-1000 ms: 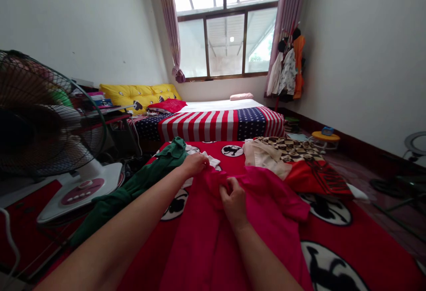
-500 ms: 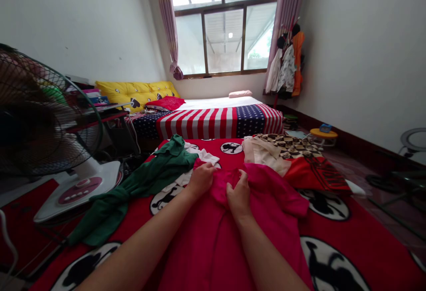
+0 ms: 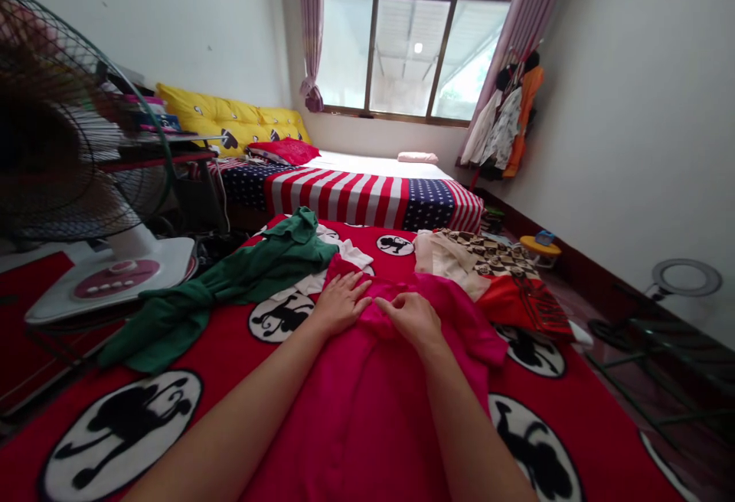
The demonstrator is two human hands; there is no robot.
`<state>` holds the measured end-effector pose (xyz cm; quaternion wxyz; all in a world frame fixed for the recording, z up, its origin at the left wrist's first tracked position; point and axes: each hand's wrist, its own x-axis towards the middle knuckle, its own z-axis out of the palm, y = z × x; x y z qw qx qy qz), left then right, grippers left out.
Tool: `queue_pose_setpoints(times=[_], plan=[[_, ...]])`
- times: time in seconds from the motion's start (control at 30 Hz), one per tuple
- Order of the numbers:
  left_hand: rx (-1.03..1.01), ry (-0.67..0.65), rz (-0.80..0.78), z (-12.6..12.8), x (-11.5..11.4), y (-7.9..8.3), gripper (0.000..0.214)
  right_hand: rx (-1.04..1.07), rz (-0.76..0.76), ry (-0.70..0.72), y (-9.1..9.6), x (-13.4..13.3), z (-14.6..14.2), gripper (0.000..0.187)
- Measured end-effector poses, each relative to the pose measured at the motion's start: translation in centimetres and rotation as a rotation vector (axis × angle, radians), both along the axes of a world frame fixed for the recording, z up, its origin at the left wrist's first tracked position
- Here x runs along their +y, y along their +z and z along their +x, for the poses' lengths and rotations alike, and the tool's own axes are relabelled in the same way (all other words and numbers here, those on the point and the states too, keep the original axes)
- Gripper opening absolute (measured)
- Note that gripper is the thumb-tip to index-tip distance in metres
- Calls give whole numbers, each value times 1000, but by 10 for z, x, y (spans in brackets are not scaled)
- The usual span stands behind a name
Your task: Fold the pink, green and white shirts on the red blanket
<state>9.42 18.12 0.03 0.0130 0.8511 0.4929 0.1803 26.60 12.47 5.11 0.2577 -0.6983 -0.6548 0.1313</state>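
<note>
Left hand: the left hand [image 3: 340, 303] lies open and flat, fingers spread, on the upper edge of a magenta short-sleeved shirt [image 3: 367, 410], apparently pinning the cloth so that it stays spread.

Right hand: the right hand [image 3: 411, 319] sits just beside the left, its fingers loosely curved over a raised fold near the shirt's neck. Whether they pinch the fold or only rest on it, I cannot tell.

Shirt: it lies lengthwise down the middle of a red bedspread [image 3: 597, 425] printed with black figures in white ovals, its hem out of view toward the near edge and one sleeve [image 3: 488, 341] out to the right.

Far edge of the bedspread: a green garment [image 3: 269, 257] sprawls from the far left corner toward the left edge, overlapping a white garment [image 3: 344, 261] that reaches the shirt's top. To the right lie a cream-and-checkered cloth [image 3: 488, 261] and a red printed garment [image 3: 525, 307], set aside in a loose heap clear of the hands.

Beyond the bedspread: a second bed with a stars-and-stripes cover [image 3: 344, 196] stands across the far end, under the window [image 3: 413, 47].

Left edge: a standing fan [image 3: 74, 142] sits just off the bedspread, its white base [image 3: 115, 280] near the green garment.
</note>
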Motion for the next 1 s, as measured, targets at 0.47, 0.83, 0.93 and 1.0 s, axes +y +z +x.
queue_pose_setpoints(times=[0.47, 0.83, 0.93, 1.0], plan=[[41, -4, -108, 2, -4, 9, 97, -51, -21, 42, 10, 1, 15, 15], [77, -60, -68, 15, -48, 18, 49, -148, -48, 274, -38, 13, -14, 69], [72, -104, -83, 11, -61, 14, 46, -171, -79, 227, -40, 17, -7, 76], [77, -102, -115, 5, -66, 11, 54, -156, -87, 228, -41, 19, -6, 78]])
